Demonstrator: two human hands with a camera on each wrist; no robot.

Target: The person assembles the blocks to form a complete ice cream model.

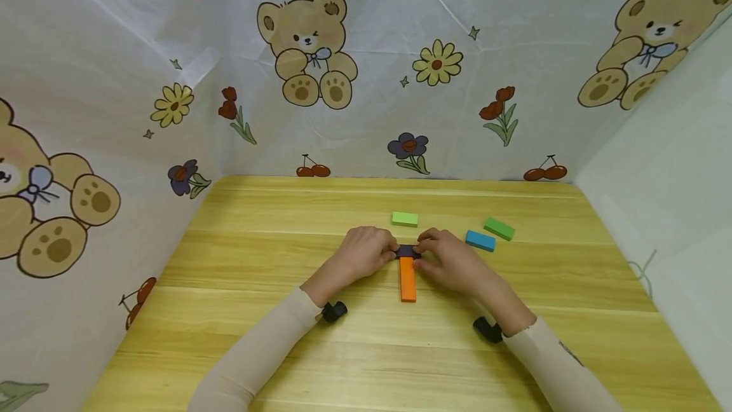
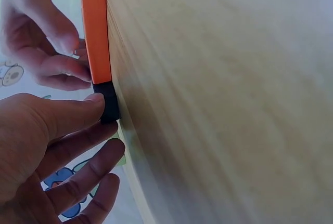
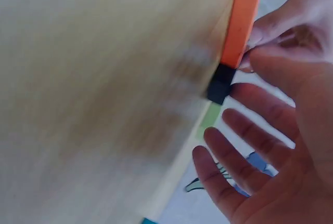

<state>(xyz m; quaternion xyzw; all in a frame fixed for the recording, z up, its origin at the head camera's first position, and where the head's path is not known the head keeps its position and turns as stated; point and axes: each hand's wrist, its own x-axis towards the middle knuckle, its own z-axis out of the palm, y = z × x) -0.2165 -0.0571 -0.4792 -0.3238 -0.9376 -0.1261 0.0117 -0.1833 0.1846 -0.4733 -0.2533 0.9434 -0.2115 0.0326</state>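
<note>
A black block lies crosswise at the far end of an orange block, and together they form a T on the table. My left hand pinches the black block's left end between thumb and index finger, the other fingers spread loosely in the left wrist view. At the right end, my right hand holds the same block with thumb and index finger. In the right wrist view its index finger touches the black block, while the remaining fingers extend free. The orange block meets the black one without a visible gap.
Just beyond the hands lies a light green block. A blue block and a darker green block rest to the right. Behind the wooden table hangs a bear-patterned cloth.
</note>
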